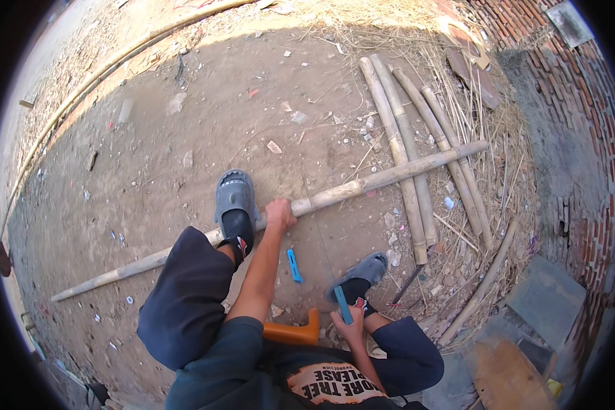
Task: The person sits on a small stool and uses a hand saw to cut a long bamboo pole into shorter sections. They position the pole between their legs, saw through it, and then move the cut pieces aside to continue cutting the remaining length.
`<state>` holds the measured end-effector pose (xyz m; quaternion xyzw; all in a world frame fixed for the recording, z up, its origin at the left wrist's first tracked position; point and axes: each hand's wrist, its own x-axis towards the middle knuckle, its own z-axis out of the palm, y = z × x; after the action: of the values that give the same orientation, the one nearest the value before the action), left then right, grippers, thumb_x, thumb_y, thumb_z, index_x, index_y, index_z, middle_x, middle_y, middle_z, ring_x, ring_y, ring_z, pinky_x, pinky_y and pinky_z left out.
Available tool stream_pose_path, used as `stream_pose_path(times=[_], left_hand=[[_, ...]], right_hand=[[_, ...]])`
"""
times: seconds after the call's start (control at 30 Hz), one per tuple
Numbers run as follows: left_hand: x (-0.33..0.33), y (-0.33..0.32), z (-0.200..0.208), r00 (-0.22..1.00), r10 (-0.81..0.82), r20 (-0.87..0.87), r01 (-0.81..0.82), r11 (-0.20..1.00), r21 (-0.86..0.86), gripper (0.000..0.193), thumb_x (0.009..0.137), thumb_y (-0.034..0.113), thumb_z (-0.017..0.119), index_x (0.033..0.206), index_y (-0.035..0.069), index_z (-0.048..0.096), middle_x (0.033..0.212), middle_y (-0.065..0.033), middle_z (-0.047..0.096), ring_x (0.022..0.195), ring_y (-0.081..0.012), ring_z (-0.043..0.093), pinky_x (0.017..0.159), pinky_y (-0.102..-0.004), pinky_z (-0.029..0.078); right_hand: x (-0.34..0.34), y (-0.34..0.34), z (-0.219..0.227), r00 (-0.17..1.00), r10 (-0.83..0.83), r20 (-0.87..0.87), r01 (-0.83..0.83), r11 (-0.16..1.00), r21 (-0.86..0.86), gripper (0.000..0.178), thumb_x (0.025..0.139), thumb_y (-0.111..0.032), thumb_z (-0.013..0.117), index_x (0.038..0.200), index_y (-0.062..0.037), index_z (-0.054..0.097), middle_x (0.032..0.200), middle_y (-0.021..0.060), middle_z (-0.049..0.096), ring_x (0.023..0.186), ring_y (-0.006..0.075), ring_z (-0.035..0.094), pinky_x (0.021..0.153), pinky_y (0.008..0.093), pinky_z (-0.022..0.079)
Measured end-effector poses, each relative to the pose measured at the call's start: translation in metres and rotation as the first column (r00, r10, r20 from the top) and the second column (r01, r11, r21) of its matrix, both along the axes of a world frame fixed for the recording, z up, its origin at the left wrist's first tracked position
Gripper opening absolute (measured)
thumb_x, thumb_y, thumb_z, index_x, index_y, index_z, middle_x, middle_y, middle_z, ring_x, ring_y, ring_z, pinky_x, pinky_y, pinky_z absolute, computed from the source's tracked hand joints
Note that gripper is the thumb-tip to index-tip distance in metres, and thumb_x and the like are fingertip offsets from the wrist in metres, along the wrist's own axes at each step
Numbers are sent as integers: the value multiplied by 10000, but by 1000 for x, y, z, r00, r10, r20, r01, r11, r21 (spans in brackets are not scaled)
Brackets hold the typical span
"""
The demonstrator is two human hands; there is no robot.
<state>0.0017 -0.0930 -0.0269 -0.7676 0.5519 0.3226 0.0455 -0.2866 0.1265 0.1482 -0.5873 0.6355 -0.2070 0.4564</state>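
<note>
A long pale bamboo pole (362,184) lies slantwise across the ground. My left hand (280,213) is closed around it near its middle, just right of my left grey clog (235,198), which rests on the pole. In my right hand (350,329), low and close to my right leg, is a flat teal bar-shaped tool (343,305). Its exact kind cannot be made out. Between my feet a light-blue utility knife (294,265) lies on the dirt. My right clog (367,268) stands beside the teal tool.
Several cut bamboo lengths (393,130) lie at right, under the pole's far end. An orange plastic piece (294,333) is by my lap. Dry straw (502,157), a brick wall (560,75) and grey slabs (545,301) border the right. Another long pole (109,65) curves along the far left.
</note>
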Motion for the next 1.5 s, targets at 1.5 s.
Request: stream_pose_path(times=[1.5], left_hand=[[-12, 19, -16, 997, 54, 57, -43, 983, -178, 278, 676, 109, 762, 950, 107, 713, 941, -166, 752, 904, -342, 749, 791, -471, 592]], right_hand=[[12, -29, -27, 998, -46, 44, 45, 999, 22, 315, 758, -85, 696, 577, -35, 443, 509, 12, 408, 491, 83, 412, 468, 332, 338]])
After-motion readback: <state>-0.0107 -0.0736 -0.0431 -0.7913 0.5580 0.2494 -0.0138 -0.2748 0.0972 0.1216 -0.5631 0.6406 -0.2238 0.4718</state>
